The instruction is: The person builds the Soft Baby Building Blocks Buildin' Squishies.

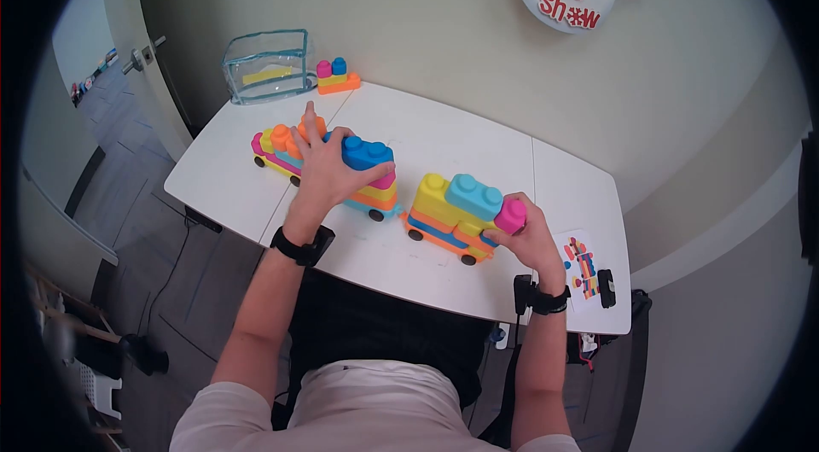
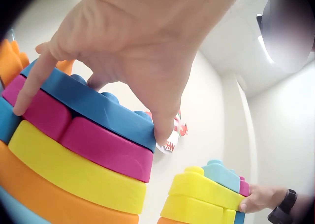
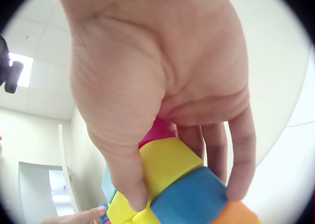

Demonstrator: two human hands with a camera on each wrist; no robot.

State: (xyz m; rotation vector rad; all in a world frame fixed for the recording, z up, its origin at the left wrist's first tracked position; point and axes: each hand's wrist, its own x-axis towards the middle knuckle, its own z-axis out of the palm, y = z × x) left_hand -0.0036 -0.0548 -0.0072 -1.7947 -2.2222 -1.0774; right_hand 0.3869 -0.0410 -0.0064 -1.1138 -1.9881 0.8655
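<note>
A train of colourful toy building blocks on black-wheeled bases lies across the table. My left hand (image 1: 327, 170) spans the middle block wagon (image 1: 381, 194). In the left wrist view its thumb presses one end of the blue top block (image 2: 106, 111), while another finger lies along the magenta layer beneath. My right hand (image 1: 536, 240) holds the end of the right block wagon (image 1: 439, 211), near its magenta block (image 1: 510, 215). The right wrist view shows the thumb against a yellow block (image 3: 167, 167), with fingers round the far side. Orange blocks (image 1: 281, 138) top the front car at left.
A clear zip bag (image 1: 264, 68) and a small stack of blocks (image 1: 339, 81) stand at the table's back left. On the right lie a picture sheet (image 1: 577, 256) and a black device (image 1: 606, 288). The white table's (image 1: 444, 285) front edge is close to my body.
</note>
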